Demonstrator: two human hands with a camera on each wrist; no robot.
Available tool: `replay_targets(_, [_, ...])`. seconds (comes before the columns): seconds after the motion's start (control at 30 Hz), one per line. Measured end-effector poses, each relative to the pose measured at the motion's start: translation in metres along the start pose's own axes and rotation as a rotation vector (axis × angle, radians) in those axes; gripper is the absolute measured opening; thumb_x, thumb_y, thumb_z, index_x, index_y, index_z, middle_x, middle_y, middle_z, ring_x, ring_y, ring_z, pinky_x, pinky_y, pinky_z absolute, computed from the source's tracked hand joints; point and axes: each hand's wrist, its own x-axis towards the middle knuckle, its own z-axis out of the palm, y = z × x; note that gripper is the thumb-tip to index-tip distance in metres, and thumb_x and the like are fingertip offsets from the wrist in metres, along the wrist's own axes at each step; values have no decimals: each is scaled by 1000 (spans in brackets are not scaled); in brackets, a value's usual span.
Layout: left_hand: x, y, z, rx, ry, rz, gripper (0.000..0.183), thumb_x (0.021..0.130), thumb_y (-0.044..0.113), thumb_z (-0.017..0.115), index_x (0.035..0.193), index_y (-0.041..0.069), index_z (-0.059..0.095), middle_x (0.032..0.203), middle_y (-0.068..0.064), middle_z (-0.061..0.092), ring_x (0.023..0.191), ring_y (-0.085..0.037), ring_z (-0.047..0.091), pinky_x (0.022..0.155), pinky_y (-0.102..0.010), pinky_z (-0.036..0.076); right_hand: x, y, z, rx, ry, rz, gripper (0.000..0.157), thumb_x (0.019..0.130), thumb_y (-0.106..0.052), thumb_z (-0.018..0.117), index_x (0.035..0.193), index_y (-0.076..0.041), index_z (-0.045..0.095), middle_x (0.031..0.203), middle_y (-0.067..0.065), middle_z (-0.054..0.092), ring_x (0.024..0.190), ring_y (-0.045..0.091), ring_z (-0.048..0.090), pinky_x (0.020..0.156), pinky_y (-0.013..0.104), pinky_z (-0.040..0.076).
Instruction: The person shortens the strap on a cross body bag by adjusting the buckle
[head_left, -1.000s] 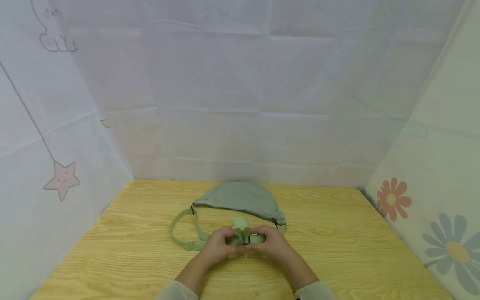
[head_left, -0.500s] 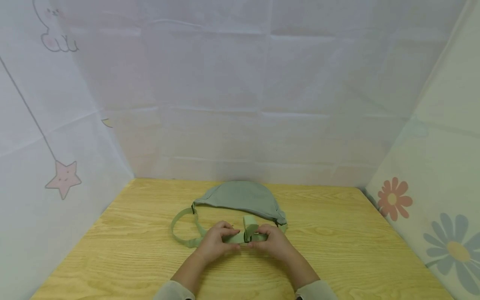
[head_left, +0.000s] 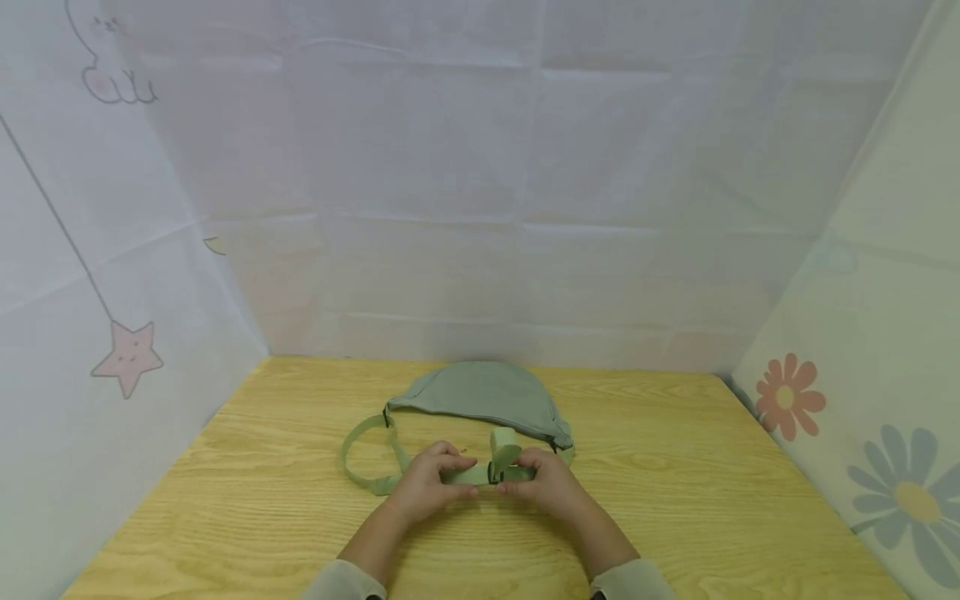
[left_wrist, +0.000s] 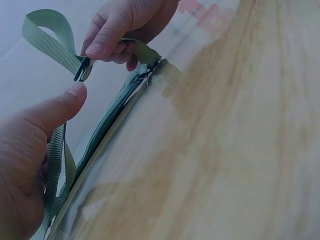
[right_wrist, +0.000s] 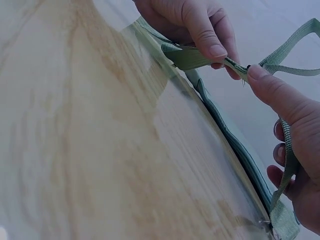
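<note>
A grey-green waist bag lies on the table, its curved side toward the back wall. Its light green webbing strap runs between the two hands. My left hand pinches the strap with thumb and fingers. On the other side, my right hand grips the strap at the dark slider buckle, its thumb right against it. From the buckle a loop of strap sticks up, seen in the right wrist view as a wide open loop.
More strap curves out on the left and joins the bag at a dark ring. The wood-grain table extends on both sides. Cloth walls printed with flowers and a star enclose it at the back and sides.
The strap loop at the buckle has risen taller and leans right. My left hand has slid slightly left along the strap, leaving more strap showing between the hands. The bag has stayed put.
</note>
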Motion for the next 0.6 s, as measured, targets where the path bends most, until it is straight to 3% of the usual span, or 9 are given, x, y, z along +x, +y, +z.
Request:
replay_targets(0.23, [0, -2, 1, 8, 16, 30, 47, 79, 27, 82, 118, 2, 69, 95, 1, 51, 81, -6, 43, 69, -20, 43, -1, -3, 0, 2, 9, 4, 33, 78, -26, 84, 101, -5, 74, 96, 6, 68, 81, 9, 54, 67, 22, 44])
replay_targets(0.6, [-2, -2, -4, 8, 2, -3, 48, 81, 29, 81, 120, 4, 69, 96, 3, 52, 84, -8, 45, 72, -20, 43, 0, 0, -1, 13, -6, 4, 30, 79, -29, 82, 100, -8, 75, 101, 5, 70, 85, 9, 57, 72, 23, 47])
